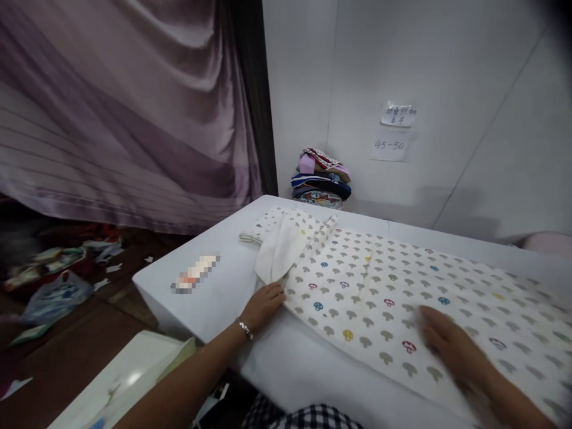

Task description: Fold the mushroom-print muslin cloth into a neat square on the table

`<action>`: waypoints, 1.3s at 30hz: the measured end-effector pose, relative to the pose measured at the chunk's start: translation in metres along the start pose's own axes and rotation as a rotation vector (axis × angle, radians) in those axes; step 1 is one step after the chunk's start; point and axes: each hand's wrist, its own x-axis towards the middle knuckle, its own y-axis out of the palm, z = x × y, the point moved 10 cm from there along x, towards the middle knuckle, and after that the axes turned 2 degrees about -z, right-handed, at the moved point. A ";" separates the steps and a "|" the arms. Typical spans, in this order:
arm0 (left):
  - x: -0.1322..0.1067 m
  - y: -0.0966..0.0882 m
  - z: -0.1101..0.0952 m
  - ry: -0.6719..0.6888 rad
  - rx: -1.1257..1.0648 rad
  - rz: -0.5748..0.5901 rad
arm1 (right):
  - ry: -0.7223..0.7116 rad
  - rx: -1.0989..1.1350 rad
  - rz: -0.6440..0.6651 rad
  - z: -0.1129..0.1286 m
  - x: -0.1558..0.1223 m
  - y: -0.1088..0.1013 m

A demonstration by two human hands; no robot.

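A white garment printed with small coloured mushrooms [379, 286] lies spread across the white table [214, 298]. Its far left end is folded back, showing plain white lining. My left hand [263, 305] rests at the garment's near left edge, fingers curled and touching the cloth where the fold begins; a bracelet circles that wrist. My right hand [451, 345] lies flat on top of the printed cloth near the front edge, fingers stretched out and slightly blurred.
A stack of folded colourful clothes [322, 179] stands at the table's far corner against the white wall with two paper notes [395, 128]. A purple curtain [125, 107] hangs left. Scattered items litter the floor [49, 280]. A white box [120, 381] sits near left.
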 end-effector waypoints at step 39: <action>-0.009 0.006 0.091 -0.376 -0.268 -0.370 | 0.053 1.004 0.485 0.330 0.070 0.163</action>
